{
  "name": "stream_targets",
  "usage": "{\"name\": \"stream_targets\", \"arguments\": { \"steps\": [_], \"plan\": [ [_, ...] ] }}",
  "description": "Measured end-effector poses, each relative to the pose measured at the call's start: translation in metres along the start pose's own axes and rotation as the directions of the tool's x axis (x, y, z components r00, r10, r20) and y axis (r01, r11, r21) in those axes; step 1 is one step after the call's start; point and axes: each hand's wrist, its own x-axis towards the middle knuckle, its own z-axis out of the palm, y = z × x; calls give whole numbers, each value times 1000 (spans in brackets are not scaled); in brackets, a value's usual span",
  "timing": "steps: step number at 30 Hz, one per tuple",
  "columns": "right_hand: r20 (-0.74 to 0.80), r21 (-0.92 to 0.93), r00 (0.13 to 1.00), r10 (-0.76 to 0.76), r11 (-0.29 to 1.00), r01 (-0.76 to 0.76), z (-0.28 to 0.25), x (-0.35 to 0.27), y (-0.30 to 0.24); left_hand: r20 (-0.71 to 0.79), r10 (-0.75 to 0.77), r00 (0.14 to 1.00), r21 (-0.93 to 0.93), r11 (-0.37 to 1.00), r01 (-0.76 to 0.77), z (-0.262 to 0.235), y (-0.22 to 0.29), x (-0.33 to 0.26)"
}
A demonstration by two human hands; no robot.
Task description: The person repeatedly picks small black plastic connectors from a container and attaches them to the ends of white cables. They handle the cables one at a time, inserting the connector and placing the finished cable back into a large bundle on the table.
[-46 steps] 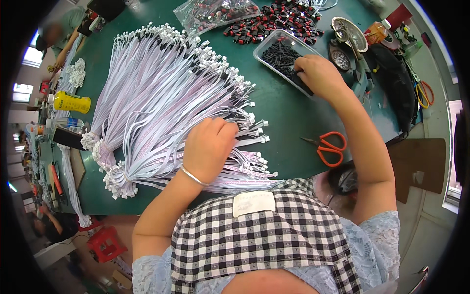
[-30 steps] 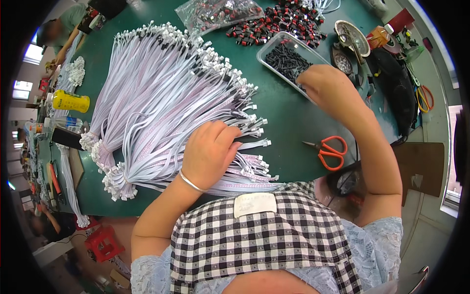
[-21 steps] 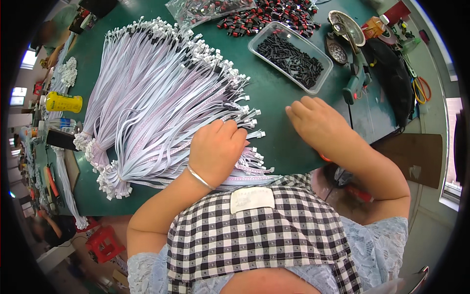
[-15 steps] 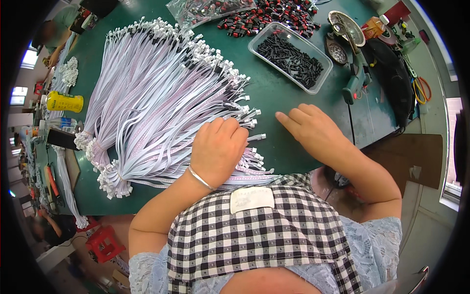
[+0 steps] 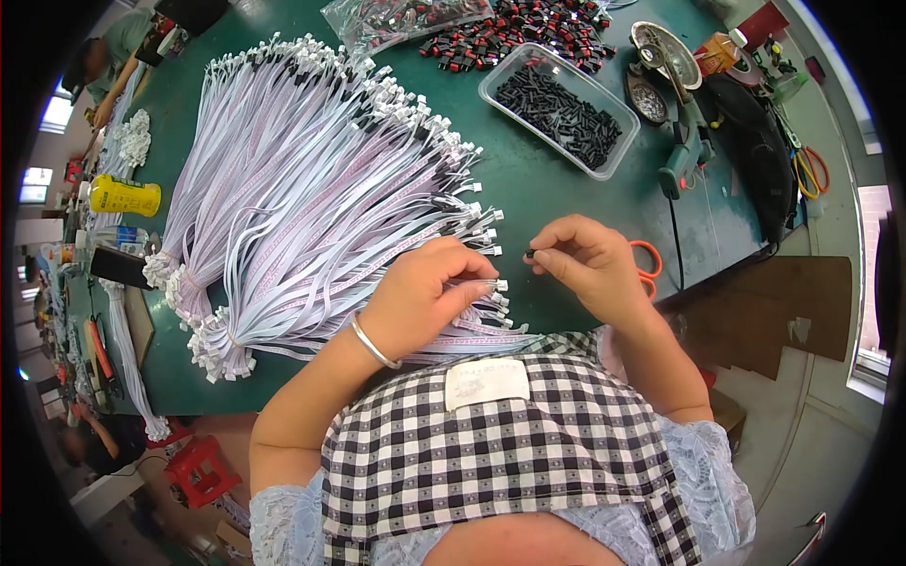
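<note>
A large fan of flat white cables (image 5: 283, 189) with white plugs at their ends covers the left half of the table. At its near right edge my left hand (image 5: 429, 292) pinches one cable near its end, and a white plug (image 5: 498, 285) sticks out past the fingertips. A little to the right, apart from the plug, my right hand (image 5: 590, 269) holds a small black sleeve (image 5: 530, 254) between thumb and forefinger. Beyond my hands a clear plastic box (image 5: 609, 174) holds many such black sleeves (image 5: 562, 113).
Orange-handled scissors (image 5: 646, 269) lie beside my right wrist. At the back right are a green glue gun (image 5: 684, 165) and a metal dish (image 5: 668, 52). Black and red parts (image 5: 519, 33) are heaped behind the box. A yellow bottle (image 5: 123, 196) stands at the left.
My right hand has come closer to my left, and a black sleeve now shows between its fingertips. My left hand has turned, exposing the cable's plug. The orange scissor handles have come into sight.
</note>
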Motion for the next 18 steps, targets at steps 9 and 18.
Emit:
{"name": "stream_targets", "arguments": {
  "steps": [9, 18],
  "plan": [
    [-62, -37, 993, -104, 994, 102, 22, -9, 1, 16, -75, 997, -89, 993, 76, 1, -5, -2],
    [-53, 109, 994, 95, 990, -89, 40, -16, 14, -48, -169, 984, -279, 949, 149, 4, -5, -3]
  ]
}}
